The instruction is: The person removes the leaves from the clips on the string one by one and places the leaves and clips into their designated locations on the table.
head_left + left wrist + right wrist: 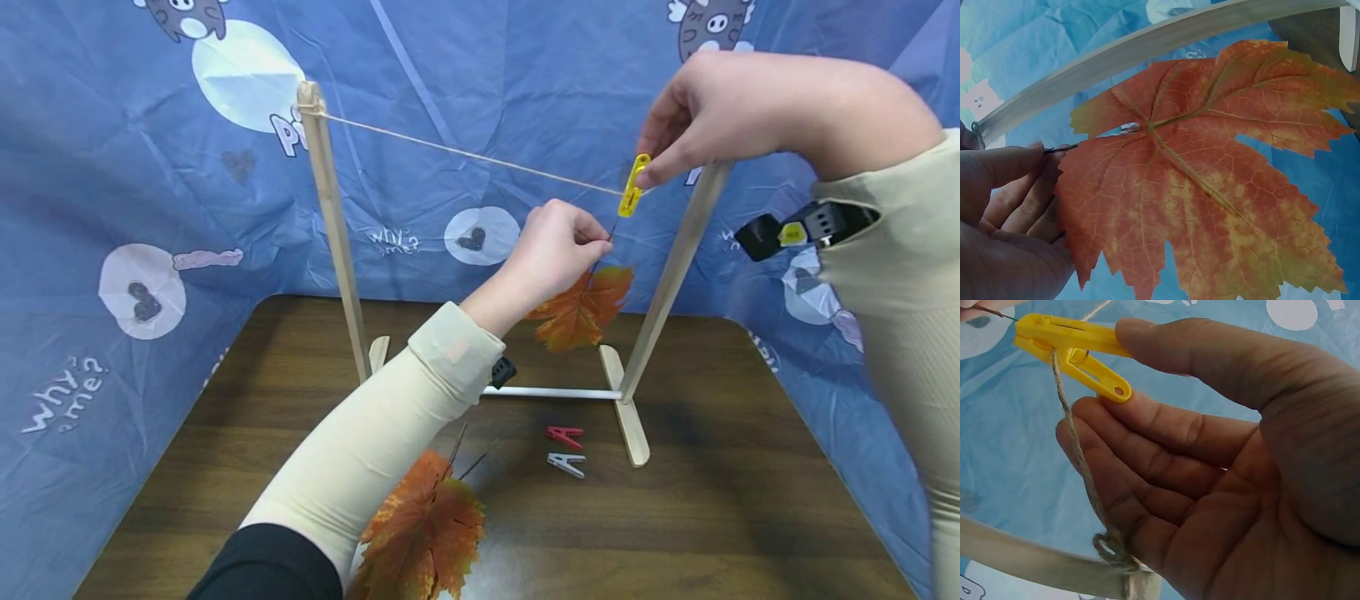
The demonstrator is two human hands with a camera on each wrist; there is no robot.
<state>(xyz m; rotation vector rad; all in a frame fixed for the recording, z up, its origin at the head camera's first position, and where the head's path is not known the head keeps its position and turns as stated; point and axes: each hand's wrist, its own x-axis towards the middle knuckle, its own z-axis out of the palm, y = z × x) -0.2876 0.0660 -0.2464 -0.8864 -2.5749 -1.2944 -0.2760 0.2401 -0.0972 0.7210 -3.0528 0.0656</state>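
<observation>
My right hand (pixel 720 112) pinches a yellow clothespin (pixel 633 185) between thumb and forefinger. In the right wrist view the twine (pixel 1075 434) passes into the clothespin (pixel 1072 339), whose tip meets the end of a thin dark stem (pixel 988 310). My left hand (pixel 558 246) pinches that stem between thumb and fingers, just below the clothespin. From it hangs an orange-red maple leaf (pixel 581 308), which fills much of the left wrist view, its veins (pixel 1197 181) plainly visible. Further left, the twine (pixel 465 153) runs to the left wooden post.
A wooden frame has a left post (pixel 333 217), a right post (pixel 678 267) and a white crossbar (pixel 555 392). A red clothespin (pixel 565 436) and a grey clothespin (pixel 566 464) lie on the brown table (pixel 712 517). More maple leaves (pixel 431 529) lie near the front, partly behind my left sleeve.
</observation>
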